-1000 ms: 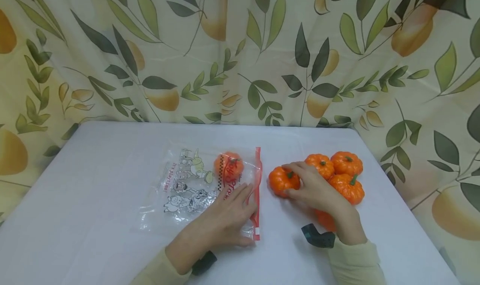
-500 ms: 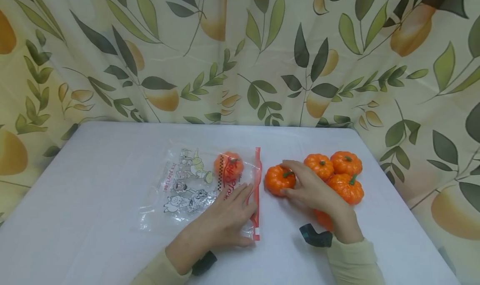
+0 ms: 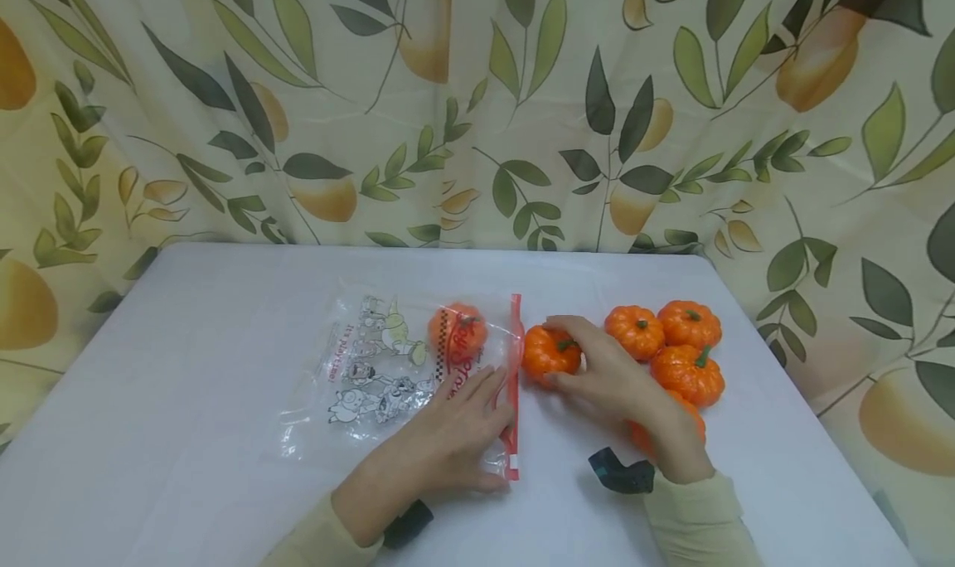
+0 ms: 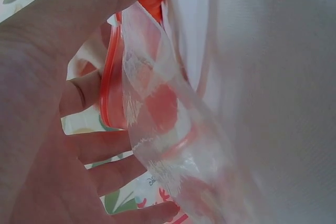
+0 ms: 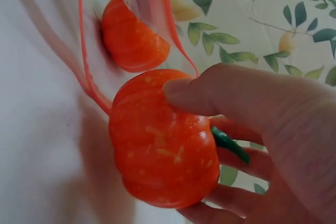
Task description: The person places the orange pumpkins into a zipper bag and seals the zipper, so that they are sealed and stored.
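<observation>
A clear zip bag (image 3: 313, 393) with cartoon prints and a red zip edge lies flat, its mouth facing right. One small orange pumpkin (image 3: 458, 327) shows through its film. My left hand (image 3: 448, 434) rests on the bag by the mouth, fingers extended over the film and thumb near the zip's lower end. With thumb and fingers, my right hand (image 3: 604, 368) grips another small pumpkin (image 3: 548, 353) at the red edge. In the right wrist view this pumpkin (image 5: 163, 145), with its green stem, overlaps the parted red strips, and the bagged pumpkin (image 5: 131, 38) lies just beyond.
To the right, several more pumpkins (image 3: 690, 372) sit close together, one partly hidden behind the right forearm. They stand on a white-covered table (image 3: 186, 343). A leaf-and-fruit patterned curtain (image 3: 477, 111) hangs behind its far edge.
My right hand has moved left with its pumpkin, bringing it from a gap beside the bag right up to the red zip edge. The left hand and bag have stayed nearly still.
</observation>
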{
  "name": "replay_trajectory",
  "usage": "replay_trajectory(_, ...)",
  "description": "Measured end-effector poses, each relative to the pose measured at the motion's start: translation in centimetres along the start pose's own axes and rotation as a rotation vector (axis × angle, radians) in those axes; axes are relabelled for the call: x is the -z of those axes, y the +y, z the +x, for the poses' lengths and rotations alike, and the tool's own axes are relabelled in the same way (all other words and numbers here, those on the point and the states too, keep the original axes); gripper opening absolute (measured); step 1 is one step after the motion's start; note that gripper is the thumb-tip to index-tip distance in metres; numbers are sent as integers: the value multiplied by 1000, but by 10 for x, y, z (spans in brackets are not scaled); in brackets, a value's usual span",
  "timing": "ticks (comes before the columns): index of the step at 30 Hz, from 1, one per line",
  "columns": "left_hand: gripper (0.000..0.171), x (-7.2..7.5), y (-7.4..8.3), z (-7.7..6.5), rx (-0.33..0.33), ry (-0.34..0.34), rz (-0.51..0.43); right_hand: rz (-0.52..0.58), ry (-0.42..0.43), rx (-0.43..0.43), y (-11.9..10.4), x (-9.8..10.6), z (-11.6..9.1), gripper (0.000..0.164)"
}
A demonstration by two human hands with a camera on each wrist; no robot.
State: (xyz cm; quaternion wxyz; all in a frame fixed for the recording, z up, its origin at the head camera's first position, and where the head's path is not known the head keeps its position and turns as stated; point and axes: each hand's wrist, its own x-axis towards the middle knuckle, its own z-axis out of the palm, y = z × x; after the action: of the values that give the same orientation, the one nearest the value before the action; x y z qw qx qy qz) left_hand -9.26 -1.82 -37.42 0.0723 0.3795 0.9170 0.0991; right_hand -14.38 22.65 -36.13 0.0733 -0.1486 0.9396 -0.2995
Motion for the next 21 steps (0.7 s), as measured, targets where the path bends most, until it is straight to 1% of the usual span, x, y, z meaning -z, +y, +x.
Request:
replay_trajectory(4,53,0,1,0,-9,4,4,68,20,21,0,-6,4,66)
replay_trajectory(8,57,0,0,0,-11,0,17,128,29,-21,2,-15,9,66)
replay_trajectory(11,60,0,0,-1,-12,-8,3,167,40,-47,3,-22,15,65)
replay_trajectory(15,62,1,0,-1,-10,-15,-17,244,44,-33,3,-30,19,58)
replay_trajectory(18,60,0,-1,-2,-9,-22,-24,282,4,-58,5,-32,18,60)
replay_trajectory(21,59,1,-1,-2,-5,-30,-33,312,-63,-93,8,-32,17,64)
